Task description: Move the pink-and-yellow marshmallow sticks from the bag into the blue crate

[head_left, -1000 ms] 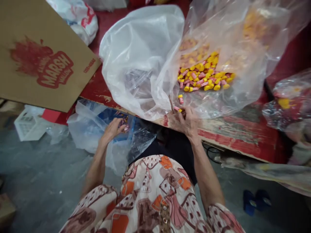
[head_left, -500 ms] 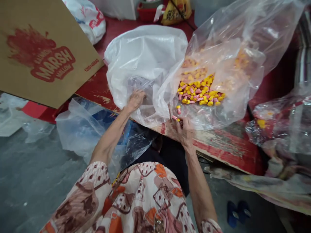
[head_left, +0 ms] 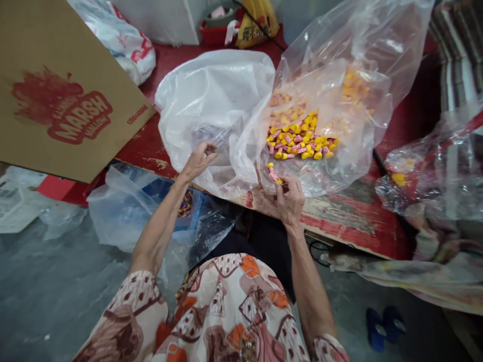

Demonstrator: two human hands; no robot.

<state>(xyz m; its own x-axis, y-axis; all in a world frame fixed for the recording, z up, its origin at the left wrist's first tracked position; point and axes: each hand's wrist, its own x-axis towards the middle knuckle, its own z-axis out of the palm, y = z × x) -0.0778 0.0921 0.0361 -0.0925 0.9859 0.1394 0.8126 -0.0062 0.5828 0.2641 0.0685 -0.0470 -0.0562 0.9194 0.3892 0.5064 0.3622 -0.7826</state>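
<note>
My left hand hovers at the front of a white plastic bag, its fingers curled with a gap between thumb and fingertips; nothing shows between them. At the table edge, my right hand has bent fingers on a small pink piece with a yellow cap, partly covered by the fingertips. Just beyond it is another yellow-capped piece, close enough to touch. Many more yellow-and-pink pieces lie heaped in the mouth of a large clear plastic bag.
A cardboard marshmallow box stands at the left on the worn red table. Below the edge is a blue bin with a plastic liner. Crumpled clear plastic lies at the right. Blue slippers rest on the floor.
My left hand has drawn back a little to the left, its thumb now apart from the fingers. My right fingers have closed over the nearer piece, and the two loose pieces now lie closer together.
</note>
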